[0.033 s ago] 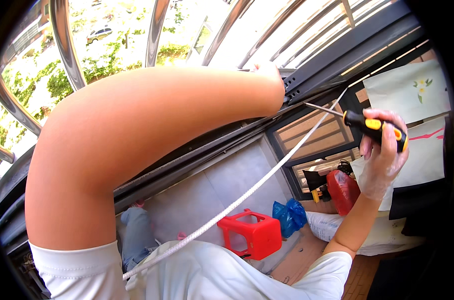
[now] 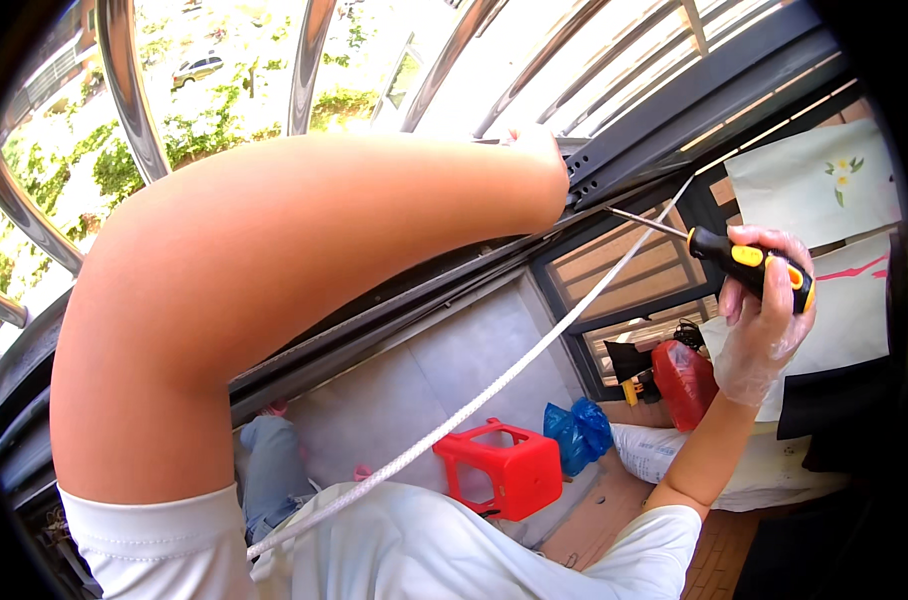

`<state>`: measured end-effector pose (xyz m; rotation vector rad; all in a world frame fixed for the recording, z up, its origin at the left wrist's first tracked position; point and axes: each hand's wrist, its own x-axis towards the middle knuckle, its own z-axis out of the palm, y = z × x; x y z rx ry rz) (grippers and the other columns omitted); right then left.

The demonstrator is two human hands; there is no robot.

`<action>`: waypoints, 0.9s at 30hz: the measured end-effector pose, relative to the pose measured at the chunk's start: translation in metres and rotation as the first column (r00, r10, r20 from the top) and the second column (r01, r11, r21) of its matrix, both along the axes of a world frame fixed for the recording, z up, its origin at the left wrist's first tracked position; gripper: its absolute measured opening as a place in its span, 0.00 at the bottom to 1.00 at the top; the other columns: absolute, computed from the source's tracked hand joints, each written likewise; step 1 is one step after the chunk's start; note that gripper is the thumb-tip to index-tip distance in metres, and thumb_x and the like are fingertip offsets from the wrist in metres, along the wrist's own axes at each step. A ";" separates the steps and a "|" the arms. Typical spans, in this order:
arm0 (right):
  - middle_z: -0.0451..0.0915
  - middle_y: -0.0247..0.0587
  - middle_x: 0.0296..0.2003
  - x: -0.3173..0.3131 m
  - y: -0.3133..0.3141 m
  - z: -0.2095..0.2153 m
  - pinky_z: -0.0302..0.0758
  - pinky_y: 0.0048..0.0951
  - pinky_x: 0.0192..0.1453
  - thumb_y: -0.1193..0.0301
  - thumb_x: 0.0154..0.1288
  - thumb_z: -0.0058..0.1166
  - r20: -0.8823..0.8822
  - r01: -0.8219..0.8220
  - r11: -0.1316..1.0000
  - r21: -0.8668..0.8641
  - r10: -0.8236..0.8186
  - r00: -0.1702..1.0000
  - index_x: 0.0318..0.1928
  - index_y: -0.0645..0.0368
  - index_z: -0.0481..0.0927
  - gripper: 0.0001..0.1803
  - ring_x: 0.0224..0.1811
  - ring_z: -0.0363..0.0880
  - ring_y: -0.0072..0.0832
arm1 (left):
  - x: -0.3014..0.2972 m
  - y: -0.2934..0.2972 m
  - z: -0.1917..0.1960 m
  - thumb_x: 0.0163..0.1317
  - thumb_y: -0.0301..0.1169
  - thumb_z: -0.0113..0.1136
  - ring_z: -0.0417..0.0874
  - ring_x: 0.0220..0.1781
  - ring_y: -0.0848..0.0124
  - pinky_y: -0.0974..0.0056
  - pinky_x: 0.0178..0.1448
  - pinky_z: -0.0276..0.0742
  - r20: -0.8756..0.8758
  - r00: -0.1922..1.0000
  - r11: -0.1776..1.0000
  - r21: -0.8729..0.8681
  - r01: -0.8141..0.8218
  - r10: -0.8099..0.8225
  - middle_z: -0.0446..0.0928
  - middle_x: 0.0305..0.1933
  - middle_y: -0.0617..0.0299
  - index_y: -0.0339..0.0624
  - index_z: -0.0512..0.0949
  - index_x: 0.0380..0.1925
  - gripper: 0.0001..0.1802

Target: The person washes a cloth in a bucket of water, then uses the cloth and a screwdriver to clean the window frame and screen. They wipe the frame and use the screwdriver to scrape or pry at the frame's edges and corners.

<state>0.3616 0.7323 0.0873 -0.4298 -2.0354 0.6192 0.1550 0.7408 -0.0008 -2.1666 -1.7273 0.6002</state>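
In my right hand (image 2: 769,340), covered by a clear thin glove, is a screwdriver (image 2: 712,245) with a black and yellow handle. Its thin metal shaft points left and crosses in front of a white cord (image 2: 494,388). The tip ends just below the holed end of a dark metal window frame bar (image 2: 694,125), apart from it as far as I can see. My left arm bends across the view, and my left hand (image 2: 536,143) is at that same bar end. Its fingers are mostly hidden behind the wrist.
Shiny metal railings (image 2: 314,65) stand outside, with greenery and a parked car below. Beneath me are a red plastic stool (image 2: 529,470), blue plastic bags (image 2: 577,435), a red bag (image 2: 684,385) and a white sack (image 2: 649,450). A flower-printed cloth (image 2: 784,185) hangs at the right.
The screwdriver and my right hand have shifted down very slightly. My left arm looks the same.
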 end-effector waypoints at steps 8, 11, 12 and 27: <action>0.79 0.44 0.38 -0.001 0.014 -0.016 0.68 0.13 0.24 0.72 0.61 0.48 -0.017 -0.032 0.994 0.107 0.034 0.999 0.43 0.64 0.72 0.11 0.19 0.71 0.16 | -0.008 0.021 -0.030 0.45 0.36 0.64 0.82 0.31 0.69 0.61 0.27 0.73 0.024 0.993 0.972 0.210 0.106 -0.114 0.80 0.28 0.63 0.48 0.82 0.28 0.09; 0.79 0.46 0.38 0.002 0.013 -0.023 0.68 0.13 0.23 0.71 0.60 0.49 -0.044 -0.073 0.991 0.115 0.078 0.996 0.43 0.64 0.72 0.12 0.19 0.71 0.17 | 0.004 0.017 -0.013 0.43 0.36 0.66 0.82 0.31 0.69 0.61 0.27 0.74 -0.099 0.994 0.993 0.101 0.059 -0.049 0.80 0.29 0.64 0.48 0.83 0.29 0.11; 0.79 0.46 0.38 -0.002 0.011 -0.024 0.68 0.13 0.23 0.71 0.60 0.49 -0.060 -0.113 0.985 0.133 0.122 0.991 0.44 0.64 0.71 0.12 0.19 0.71 0.17 | 0.004 0.010 -0.002 0.43 0.36 0.67 0.82 0.31 0.70 0.61 0.27 0.74 -0.164 0.986 0.999 0.036 -0.003 0.009 0.81 0.29 0.64 0.48 0.83 0.29 0.11; 0.77 0.33 0.23 -0.051 0.051 -0.024 0.70 0.14 0.20 0.72 0.56 0.59 0.196 -0.158 0.982 -0.107 0.177 0.965 0.37 0.61 0.75 0.09 0.17 0.74 0.14 | -0.020 -0.018 -0.003 0.54 0.32 0.52 0.81 0.36 0.55 0.54 0.41 0.78 0.598 0.799 0.969 0.230 -0.094 -0.065 0.79 0.32 0.51 0.43 0.81 0.35 0.13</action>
